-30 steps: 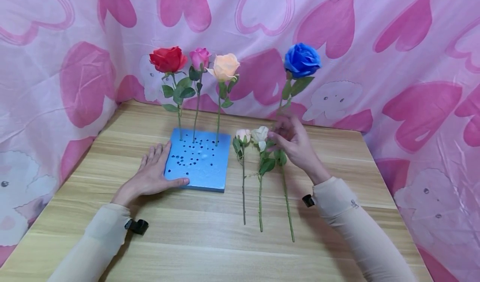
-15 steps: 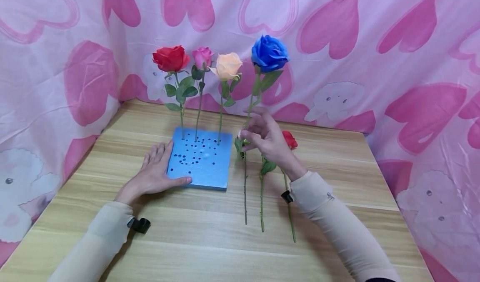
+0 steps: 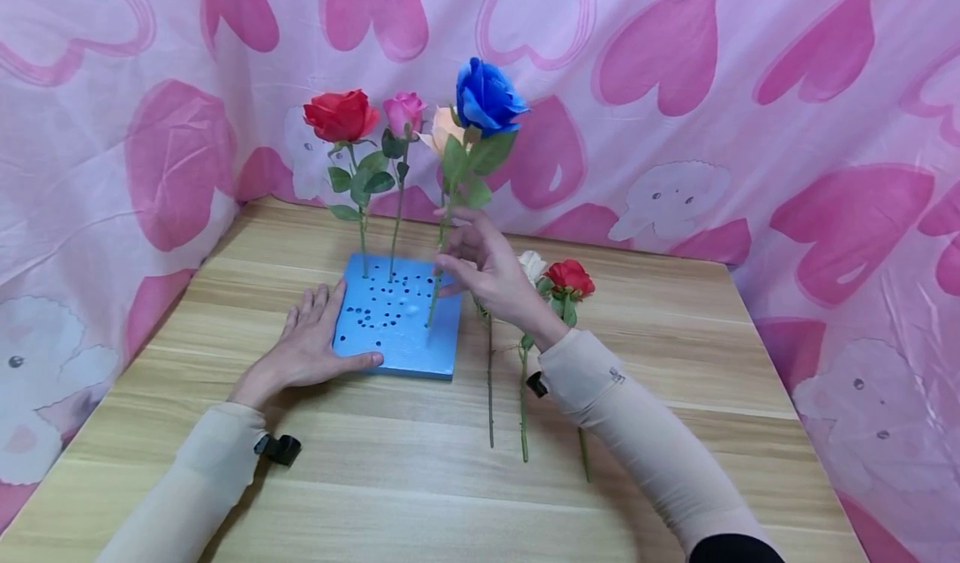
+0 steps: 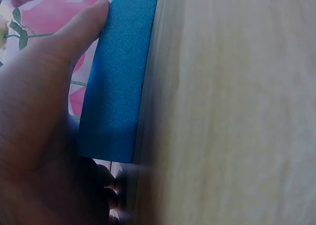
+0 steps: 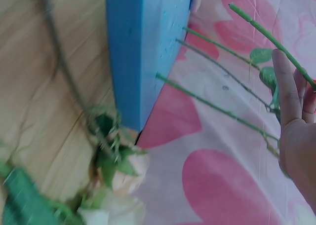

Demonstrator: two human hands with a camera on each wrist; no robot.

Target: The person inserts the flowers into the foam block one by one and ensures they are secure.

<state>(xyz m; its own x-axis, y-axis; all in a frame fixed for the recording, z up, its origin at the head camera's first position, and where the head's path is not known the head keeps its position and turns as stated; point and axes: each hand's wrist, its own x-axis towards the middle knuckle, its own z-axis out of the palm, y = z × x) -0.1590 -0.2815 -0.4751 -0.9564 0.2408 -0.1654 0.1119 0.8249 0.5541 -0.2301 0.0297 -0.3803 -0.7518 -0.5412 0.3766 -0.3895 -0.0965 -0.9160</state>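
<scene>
My right hand [image 3: 495,271] pinches the green stem of a blue artificial rose [image 3: 489,98] and holds it nearly upright over a blue foam block [image 3: 408,356] full of small holes. In the right wrist view the stem's lower tip [image 5: 234,9] is free in the air, apart from the block. My left hand [image 3: 303,351] lies against the block's left side, fingers stretched out, thumb resting on its front part. Along the block's back stand a red rose [image 3: 341,116], a magenta rose [image 3: 405,113] and a peach rose [image 3: 441,130], the last partly hidden by the blue one.
Right of the block, a white rose [image 3: 532,265] and a smaller red rose [image 3: 570,277] lie on the wooden table [image 3: 375,471]. A pale pink rose [image 5: 131,174] lies beside them, its head hidden by my right hand in the head view. A pink heart-patterned curtain [image 3: 660,138] hangs behind.
My right hand has carried the blue rose leftwards from above the lying flowers to over the block. The left hand stays at the block.
</scene>
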